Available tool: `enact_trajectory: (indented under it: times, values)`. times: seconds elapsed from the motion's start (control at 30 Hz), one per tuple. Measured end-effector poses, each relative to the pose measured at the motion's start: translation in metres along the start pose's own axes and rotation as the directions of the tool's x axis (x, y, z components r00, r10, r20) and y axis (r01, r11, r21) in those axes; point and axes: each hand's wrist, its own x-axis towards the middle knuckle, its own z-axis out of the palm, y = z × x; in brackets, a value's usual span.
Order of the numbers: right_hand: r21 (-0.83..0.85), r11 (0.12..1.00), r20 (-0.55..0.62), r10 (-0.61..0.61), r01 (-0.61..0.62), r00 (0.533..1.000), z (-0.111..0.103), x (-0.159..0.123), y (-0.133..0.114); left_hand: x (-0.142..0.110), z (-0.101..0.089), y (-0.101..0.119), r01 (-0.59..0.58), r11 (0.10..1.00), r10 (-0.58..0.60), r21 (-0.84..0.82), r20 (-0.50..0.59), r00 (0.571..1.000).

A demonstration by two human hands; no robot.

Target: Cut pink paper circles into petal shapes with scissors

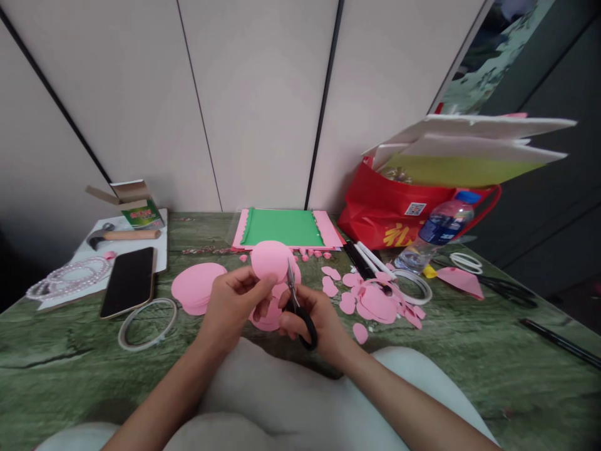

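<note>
Between thumb and fingers, my left hand (239, 297) pinches a pink paper circle (271, 259), held up above the table. My right hand (312, 319) is closed on a pair of scissors (292, 285) with black handles, their blades pointing up at the circle's right edge. Whether the blades touch the paper I cannot tell. Below and behind my hands lie more pink paper discs (267, 316), partly hidden. A stack of pink circles (197, 288) rests left of my left hand. To the right of the scissors are pink petal-shaped pieces and scraps (378, 304).
Left are a phone (129, 282), a tape roll (148, 324), a hammer (124, 235), bead strings (70, 279) and an opened box (141, 210). Green and pink sheets (284, 227) lie behind. Right stand a red bag (375, 203) and water bottle (439, 228), near another tape roll (413, 287).
</note>
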Motion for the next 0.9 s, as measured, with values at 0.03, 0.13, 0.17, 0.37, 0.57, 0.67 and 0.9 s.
enact_trajectory:
  times: [0.03,0.13,0.17,0.37,0.57,0.67,0.9]
  values:
    - [0.001,1.000,0.002,-0.004,0.004,1.000,0.0001,-0.0001,0.0009,-0.0001,0.0001,0.0004,-0.001,1.000,0.001,-0.021,0.003,1.000]
    - [0.013,1.000,0.021,-0.010,0.009,1.000,0.0010,-0.0008,0.0025,-0.0009,0.0008,0.0022,0.010,0.997,-0.008,-0.072,0.020,1.000]
    - [0.020,1.000,0.027,-0.007,0.006,1.000,0.0016,-0.0010,0.0026,-0.0012,0.0010,0.0030,0.014,0.997,-0.012,-0.075,0.026,1.000]
    - [0.036,0.999,0.040,0.022,-0.024,0.999,0.0030,-0.0008,0.0014,-0.0020,0.0007,0.0043,0.028,0.999,-0.027,0.036,-0.015,1.000]
    - [0.074,0.996,0.015,-0.046,0.045,0.999,-0.0006,0.0013,0.0029,-0.0015,0.0016,0.0037,0.079,0.993,-0.081,0.086,0.015,0.997]
    - [0.077,0.996,0.025,-0.041,0.038,0.999,-0.0016,0.0014,0.0038,-0.0018,0.0016,0.0029,0.077,0.993,-0.080,0.090,0.027,0.996]
    - [0.065,0.998,0.033,-0.019,0.017,0.999,-0.0018,0.0009,0.0018,-0.0010,0.0011,0.0008,0.068,0.994,-0.071,0.089,0.026,0.997]
